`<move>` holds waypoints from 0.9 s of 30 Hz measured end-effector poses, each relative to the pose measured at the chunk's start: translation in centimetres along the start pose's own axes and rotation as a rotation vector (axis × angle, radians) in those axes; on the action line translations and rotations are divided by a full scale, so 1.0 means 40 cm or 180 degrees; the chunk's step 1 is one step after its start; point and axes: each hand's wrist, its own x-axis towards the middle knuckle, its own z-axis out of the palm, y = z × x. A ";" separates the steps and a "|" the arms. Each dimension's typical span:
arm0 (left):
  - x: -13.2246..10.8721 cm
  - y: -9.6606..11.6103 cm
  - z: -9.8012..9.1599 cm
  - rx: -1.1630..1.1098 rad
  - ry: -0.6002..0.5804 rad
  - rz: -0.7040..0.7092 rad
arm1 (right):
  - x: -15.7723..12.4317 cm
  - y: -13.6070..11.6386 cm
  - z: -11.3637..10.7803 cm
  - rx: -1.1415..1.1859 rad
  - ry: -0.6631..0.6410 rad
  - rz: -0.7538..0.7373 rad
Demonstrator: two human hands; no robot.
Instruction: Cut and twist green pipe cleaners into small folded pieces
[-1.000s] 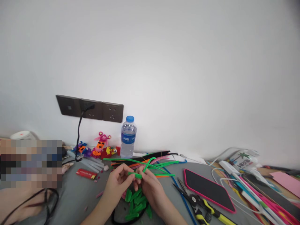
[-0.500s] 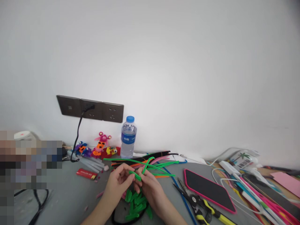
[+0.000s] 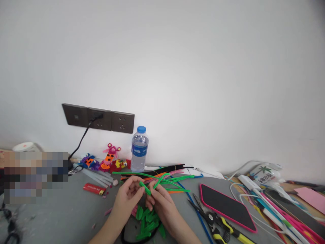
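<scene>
Between my two hands is a green pipe cleaner (image 3: pixel 145 188), bent, with a loose end rising past the right fingers. My left hand (image 3: pixel 130 193) pinches its folded part between thumb and fingertips. My right hand (image 3: pixel 161 200) grips the same piece close by, its fingertips partly hidden. Below them, on the grey table, lies a pile of short folded green pipe cleaner pieces (image 3: pixel 146 223). Just beyond my hands are long green pipe cleaners (image 3: pixel 175 183), with black, orange and pink ones among them.
A water bottle (image 3: pixel 139 150) stands by the wall, beside small pipe cleaner figures (image 3: pixel 109 159). A red lighter (image 3: pixel 94 189) and translucent glue sticks (image 3: pixel 95 178) lie left. Pliers (image 3: pixel 210 217) and a pink-cased phone (image 3: pixel 227 206) lie right. A black cord (image 3: pixel 82 140) hangs from the socket.
The short green part between my fingers has tilted more upright, and its loose end leans further right. At far left, the black cord has shifted. My hands stay nearly in place.
</scene>
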 end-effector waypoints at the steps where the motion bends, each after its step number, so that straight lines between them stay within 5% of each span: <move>1: 0.001 0.000 0.001 -0.0003 0.0020 0.0004 | 0.000 0.000 0.001 0.0000 0.0041 -0.0018; 10: 0.002 -0.007 0.002 0.0289 0.0033 0.0163 | 0.007 -0.015 -0.006 0.0321 0.0289 -0.0317; 17: -0.005 -0.013 0.002 0.0471 -0.0372 0.0275 | 0.001 -0.007 -0.004 -0.0289 0.0222 -0.0335; 27: -0.009 -0.003 0.008 0.0387 -0.0303 0.0351 | 0.007 0.009 -0.018 -0.0704 0.0337 -0.0450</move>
